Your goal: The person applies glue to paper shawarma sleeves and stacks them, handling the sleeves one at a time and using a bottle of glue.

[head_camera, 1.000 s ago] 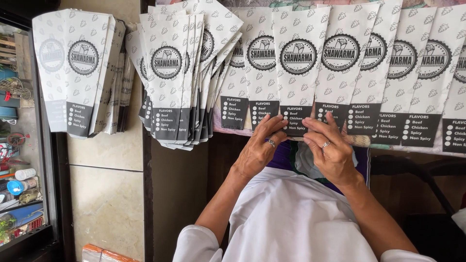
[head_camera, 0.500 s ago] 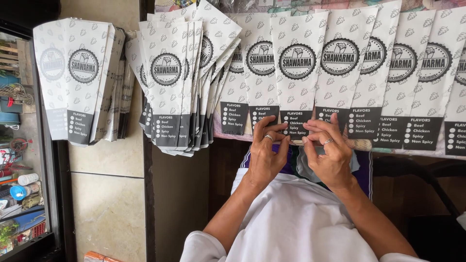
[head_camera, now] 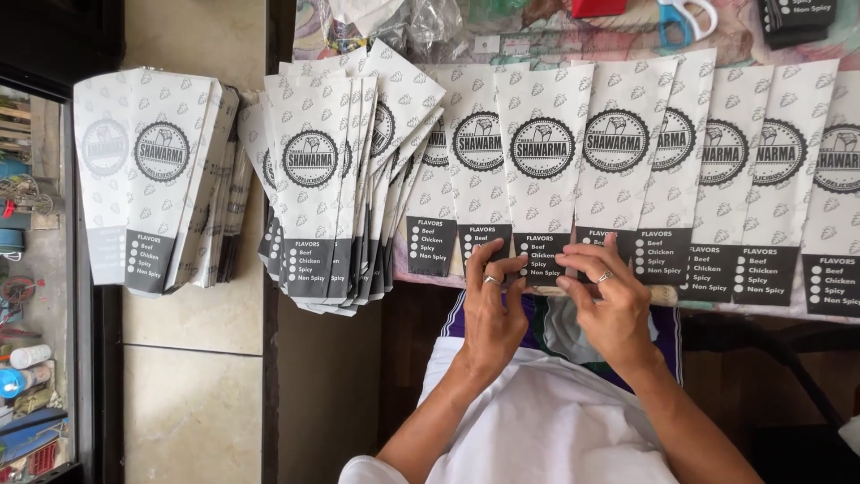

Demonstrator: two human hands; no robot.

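Left hand (head_camera: pixel 491 309) and right hand (head_camera: pixel 614 300) pinched bottom edge of paper sleeve (head_camera: pixel 542 170); best kept flat, square with neighbouring sleeves (head_camera: pixel 717 179) on desk (head_camera: pixel 537 40).

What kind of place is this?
Probably a small food stall's packing table: printed paper sleeves lie in an overlapping row, two more stacks wait at the side, and blue scissors lie at the far edge.

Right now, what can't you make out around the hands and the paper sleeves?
- Head view: the bottom edge of the middle sleeve is hidden under the left hand and right hand.
- Whether the fingertips hold anything small: too small to tell.
- The sleeve at far right is cut off by the frame edge.
- Scissors are cut off at the top edge.
- The count in the fanned stack: sleeves overlap.
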